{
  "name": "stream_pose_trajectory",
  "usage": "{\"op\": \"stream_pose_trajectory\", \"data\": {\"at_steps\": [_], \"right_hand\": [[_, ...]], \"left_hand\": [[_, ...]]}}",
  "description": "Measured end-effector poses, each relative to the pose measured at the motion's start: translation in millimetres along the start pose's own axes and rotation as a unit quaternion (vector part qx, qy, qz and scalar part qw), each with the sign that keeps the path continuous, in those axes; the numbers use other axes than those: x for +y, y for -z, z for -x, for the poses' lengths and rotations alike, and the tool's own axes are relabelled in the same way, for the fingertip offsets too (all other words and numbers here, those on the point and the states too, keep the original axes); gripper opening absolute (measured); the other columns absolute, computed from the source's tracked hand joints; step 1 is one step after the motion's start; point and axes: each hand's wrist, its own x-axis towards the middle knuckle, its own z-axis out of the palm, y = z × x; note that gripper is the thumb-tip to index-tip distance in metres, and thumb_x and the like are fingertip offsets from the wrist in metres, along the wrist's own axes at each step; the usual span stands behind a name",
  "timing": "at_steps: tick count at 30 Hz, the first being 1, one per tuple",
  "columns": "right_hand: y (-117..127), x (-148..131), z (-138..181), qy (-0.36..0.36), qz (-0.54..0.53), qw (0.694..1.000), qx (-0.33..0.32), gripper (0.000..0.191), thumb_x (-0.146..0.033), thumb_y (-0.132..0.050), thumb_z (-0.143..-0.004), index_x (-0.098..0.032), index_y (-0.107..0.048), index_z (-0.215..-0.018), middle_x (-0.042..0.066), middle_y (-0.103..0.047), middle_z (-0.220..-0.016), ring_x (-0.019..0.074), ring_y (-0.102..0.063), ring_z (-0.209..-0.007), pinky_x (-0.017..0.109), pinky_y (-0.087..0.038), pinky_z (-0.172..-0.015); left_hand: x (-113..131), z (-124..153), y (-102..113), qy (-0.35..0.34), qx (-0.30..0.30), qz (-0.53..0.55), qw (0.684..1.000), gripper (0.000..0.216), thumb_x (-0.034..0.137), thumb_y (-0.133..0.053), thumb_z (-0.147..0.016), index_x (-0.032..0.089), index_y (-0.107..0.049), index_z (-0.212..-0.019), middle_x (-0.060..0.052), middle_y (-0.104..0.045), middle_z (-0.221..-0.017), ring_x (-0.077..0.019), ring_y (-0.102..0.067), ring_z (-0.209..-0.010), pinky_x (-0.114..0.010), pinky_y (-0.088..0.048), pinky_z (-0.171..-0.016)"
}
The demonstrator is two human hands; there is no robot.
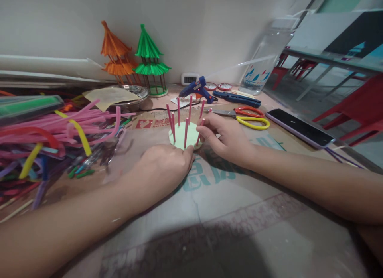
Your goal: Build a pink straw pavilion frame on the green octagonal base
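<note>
Pale-green, the round disc (180, 135) sat mid-frame, thin pink sticks (186, 132) already upright, bare-topped. The left hand's (166, 162) bent fingers touched its rim; the right hand's (230, 136), nearly closed, met one stick, neither hold clear.

The person's left hand (167, 162) covers part of the near rim of the pale green disc (181, 134). The right hand (229, 136) hides most of one pink stick (210, 110), only its tip showing; whether the fingers grip it cannot be told. The left edge cuts off the chenille stems (38, 122) and a blurred green box (26, 106). A pale sheet (112, 96) partly covers the metal bowl (145, 95). The digits on the timer (190, 78) are too small to read.
</note>
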Motion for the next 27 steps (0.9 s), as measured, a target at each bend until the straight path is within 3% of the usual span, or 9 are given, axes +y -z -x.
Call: {"op": "stream_pose_trajectory", "data": {"at_steps": [27], "right_hand": [[-3.3,1.0,-1.6,0.009,0.0,1.0,-0.001,0.023,-0.034,-0.05,-0.103,-0.019,-0.056,-0.086,-0.001,-0.061,-0.072,0.0122,-0.053,-0.061,0.024,-0.035,-0.06]], "left_hand": [[-0.5,-0.8,-5.2,-0.002,-0.008,-0.009,1.0,0.015,0.015,-0.06,-0.094,0.013,-0.07,-0.106,-0.006,-0.071,-0.067,-0.0254,-0.071,-0.055,-0.032,-0.047,-0.048]]}}
